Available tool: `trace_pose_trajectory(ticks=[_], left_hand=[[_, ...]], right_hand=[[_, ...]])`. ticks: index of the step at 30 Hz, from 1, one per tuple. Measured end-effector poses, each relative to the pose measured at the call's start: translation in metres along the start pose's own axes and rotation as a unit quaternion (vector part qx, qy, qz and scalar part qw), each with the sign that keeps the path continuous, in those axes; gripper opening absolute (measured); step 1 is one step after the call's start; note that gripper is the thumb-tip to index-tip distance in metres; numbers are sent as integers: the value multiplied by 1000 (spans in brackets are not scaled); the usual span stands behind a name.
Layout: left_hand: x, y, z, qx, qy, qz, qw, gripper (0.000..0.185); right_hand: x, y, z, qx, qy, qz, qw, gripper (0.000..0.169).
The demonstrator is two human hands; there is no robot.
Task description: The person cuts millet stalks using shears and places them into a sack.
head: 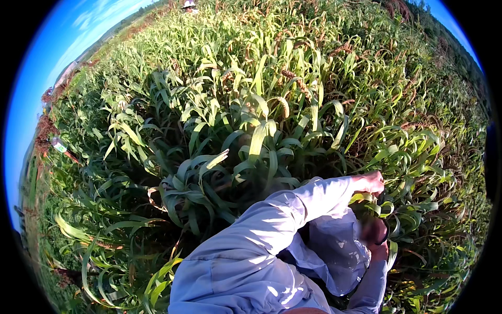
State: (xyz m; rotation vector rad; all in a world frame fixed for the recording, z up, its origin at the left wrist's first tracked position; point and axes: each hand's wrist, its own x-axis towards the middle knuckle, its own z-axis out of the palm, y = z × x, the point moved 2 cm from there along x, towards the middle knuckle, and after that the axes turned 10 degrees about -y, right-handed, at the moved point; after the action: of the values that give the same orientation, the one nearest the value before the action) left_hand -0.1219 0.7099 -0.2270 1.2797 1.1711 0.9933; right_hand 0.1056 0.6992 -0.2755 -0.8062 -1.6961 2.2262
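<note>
My left hand (369,183) reaches across to the right, its fingers curled around the upper part of a leafy millet plant (361,197). Just below it is my right hand (373,232), blurred and in shadow, near a dark curved edge. Whether that hand grips anything is unclear. Between my two forearms hangs a pale, thin bag (337,251), its mouth gaping towards me and its inside mostly hidden. The left sleeve (251,235) covers much of the lower middle. A drooping millet seed head (284,107) stands out among the leaves ahead.
Dense, tall millet (257,141) surrounds me, with brownish seed heads (296,80) bending over. On the left, a plastic bottle (59,144) sits on a slanted stick beside dark red seed heads (47,131). Far off, a person in a pale hat (189,4) shows above the plants.
</note>
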Motion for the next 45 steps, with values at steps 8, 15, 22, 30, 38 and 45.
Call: trace_pose_trajectory(ticks=[8, 15, 22, 30, 38, 45], left_hand=[[4, 0, 20, 23, -17, 9, 1000, 14], [-13, 10, 12, -46, -4, 12, 999, 11], [-71, 89, -23, -147, 6, 112, 983, 25], [-218, 149, -5, -187, -31, 131, 973, 41], [-218, 39, 56, -119, -138, -6, 983, 37], [-195, -25, 74, 270, -293, -88, 913, 50]], right_hand=[[16, 16, -22, 43, -77, -28, 996, 30], [46, 63, -61, -216, -21, -234, 948, 24], [-3, -8, -1, 183, 52, -1, 982, 27], [-63, -73, 23, 168, 31, -130, 977, 33], [-130, -97, 50, 22, 10, -219, 975, 32], [-147, -95, 49, -3, 90, -195, 977, 27]])
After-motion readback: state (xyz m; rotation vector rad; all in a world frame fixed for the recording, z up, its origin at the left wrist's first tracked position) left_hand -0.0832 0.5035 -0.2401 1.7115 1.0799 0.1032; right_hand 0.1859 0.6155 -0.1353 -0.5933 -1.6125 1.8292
